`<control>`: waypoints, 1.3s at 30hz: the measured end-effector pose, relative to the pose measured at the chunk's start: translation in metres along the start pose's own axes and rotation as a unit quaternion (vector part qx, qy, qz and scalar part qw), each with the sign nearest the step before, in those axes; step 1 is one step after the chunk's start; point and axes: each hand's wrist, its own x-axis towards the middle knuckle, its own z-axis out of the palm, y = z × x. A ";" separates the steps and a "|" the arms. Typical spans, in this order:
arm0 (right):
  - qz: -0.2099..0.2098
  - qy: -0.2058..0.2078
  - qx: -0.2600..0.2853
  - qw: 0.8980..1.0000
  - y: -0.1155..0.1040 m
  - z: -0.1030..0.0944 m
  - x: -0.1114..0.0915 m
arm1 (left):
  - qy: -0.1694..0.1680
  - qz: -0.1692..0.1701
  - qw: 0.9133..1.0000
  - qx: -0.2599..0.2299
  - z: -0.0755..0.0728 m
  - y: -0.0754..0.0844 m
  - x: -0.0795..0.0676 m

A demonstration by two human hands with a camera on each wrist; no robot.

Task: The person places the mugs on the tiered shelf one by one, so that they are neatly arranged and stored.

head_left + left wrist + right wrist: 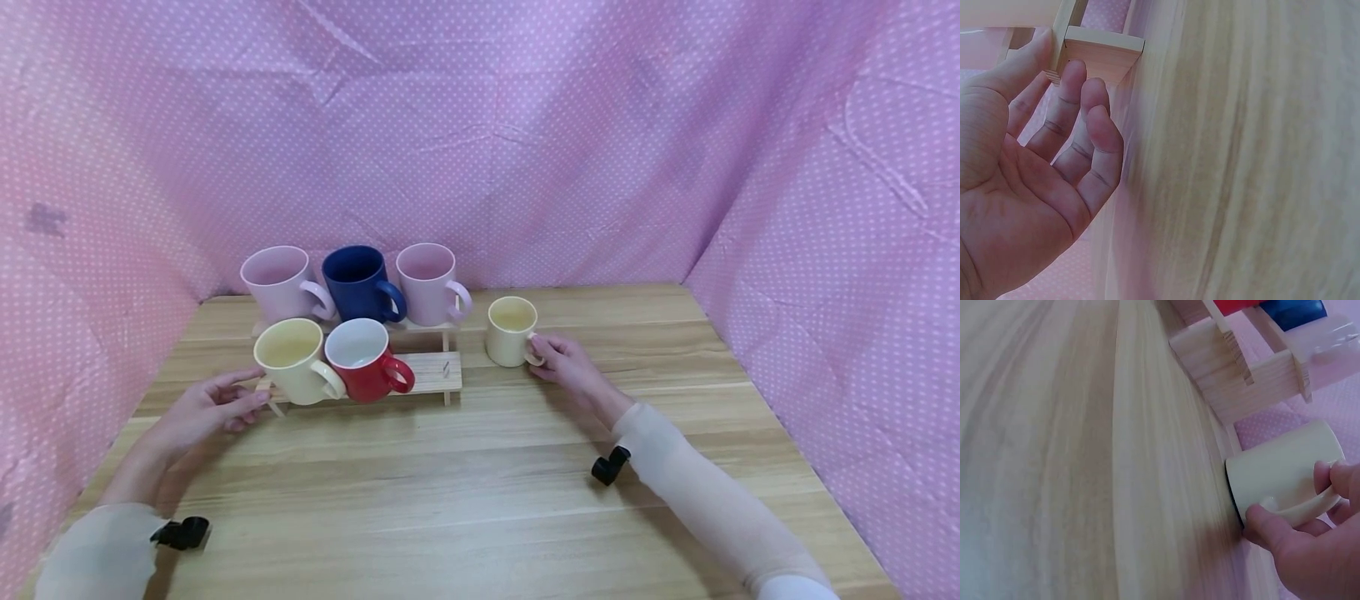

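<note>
My right hand (564, 364) grips the handle of a pale yellow mug (509, 335), which stands upright on the table to the right of a wooden rack (431, 372). In the right wrist view, thumb and fingers close round that handle. At the rack's left end my left hand (213, 406) pinches the edge of a board between thumb and fingers, as the left wrist view shows. On the rack's front step sit another pale yellow mug (287, 367) and a red mug (367, 367) with a white inside. Behind them, on the upper step, are two pink mugs either side of a blue mug (356, 287).
A small peg (446, 367) stands on the right part of the front step. Pink dotted cloth (495, 150) hangs behind the wood-grain table (450, 500) and at both sides. Each sleeve carries a black clip-like piece near the wrist.
</note>
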 end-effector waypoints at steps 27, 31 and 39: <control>-0.011 -0.146 0.035 0.989 -0.053 0.051 -0.063 | 0.001 0.004 1.000 -0.007 -0.001 0.002 -0.002; -0.037 -0.146 0.029 0.988 -0.050 0.065 -0.056 | 0.003 0.003 1.000 -0.015 0.001 0.001 -0.002; -0.070 -0.122 0.040 0.989 -0.035 0.087 -0.042 | -0.002 -0.006 1.000 -0.022 0.003 0.002 -0.001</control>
